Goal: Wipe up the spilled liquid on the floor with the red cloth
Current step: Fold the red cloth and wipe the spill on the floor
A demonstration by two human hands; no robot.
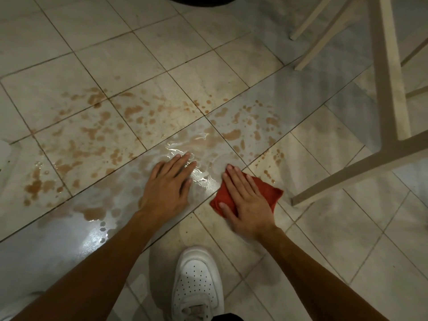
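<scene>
Brown spilled liquid (120, 133) lies in splashes and puddles across the pale floor tiles (335, 228), from the far left to the middle right, with a glossy wet patch in front of my hands. My left hand (168, 184) rests flat on the wet tile, fingers together, holding nothing. My right hand (246, 200) presses flat on a folded red cloth (266, 192), which lies on the floor at the right edge of the spill. The cloth's left part is hidden under my palm.
Cream chair or table legs (347, 174) stand close to the right of the cloth, with more legs (324, 33) at the back right. My white shoe (196, 283) is planted below my hands. A dark round object (199, 0) sits at the top edge.
</scene>
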